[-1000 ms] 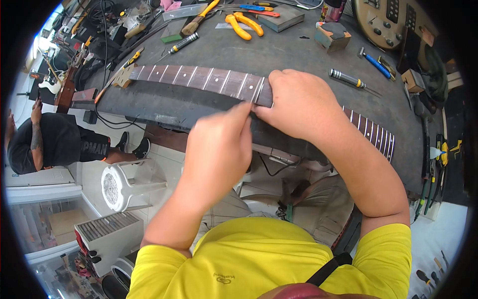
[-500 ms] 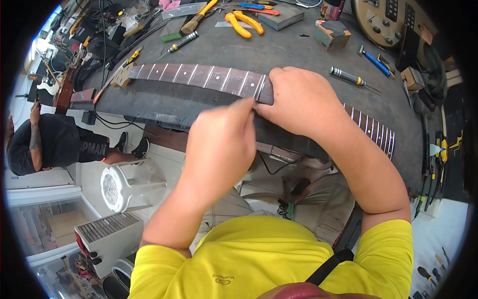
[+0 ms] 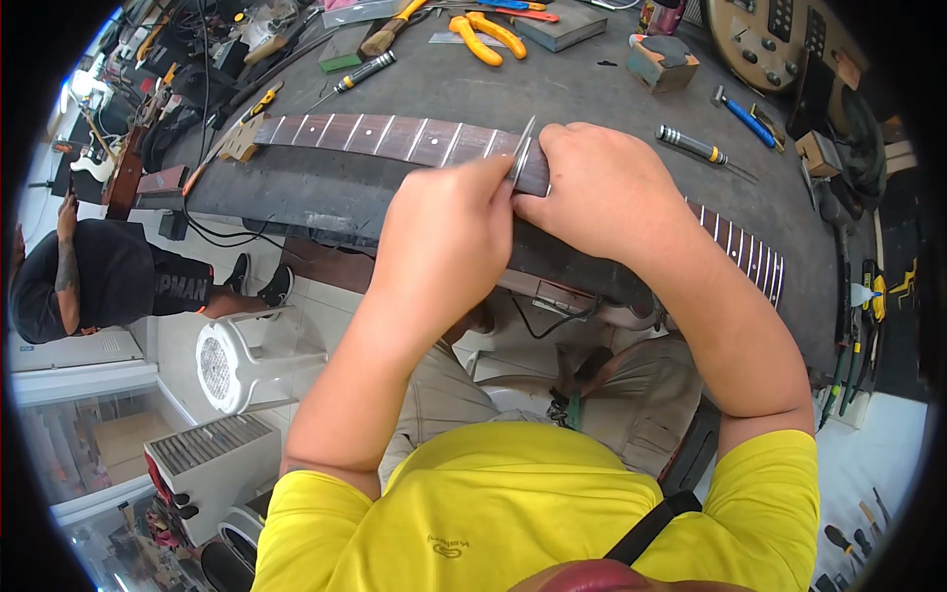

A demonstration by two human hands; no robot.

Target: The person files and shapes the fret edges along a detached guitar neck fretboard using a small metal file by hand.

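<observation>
Guitar neck: the dark fretboard with pale dots (image 3: 395, 137) lay along the near side of the bench (image 3: 582, 94), running from a light wooden headstock (image 3: 240, 143) at left, under the right hand, to closely set frets at right.
Left hand: this hand (image 3: 449, 225) was closed in a pinch at the neck's near edge, with hold of the lower end of a thin metal strip (image 3: 527, 141).
Thin metal strip: it slanted across the fretboard, just left of the right hand, its tip reaching the far edge.
Right hand: this hand (image 3: 607, 192) was wrapped over the neck near its middle, thumb at the near edge, fingers bent over the far side and partly hidden.
Right of the hands: a screwdriver (image 3: 691, 143), then a blue-handled hammer (image 3: 747, 118).
Far side: orange-handled pliers (image 3: 500, 33), a brush (image 3: 380, 41), a second screwdriver (image 3: 365, 72) and a small block (image 3: 661, 64).
Far right: a tan guitar body (image 3: 755, 35).
Left floor: a person in dark clothes (image 3: 89, 281), near a white stool (image 3: 219, 367).
</observation>
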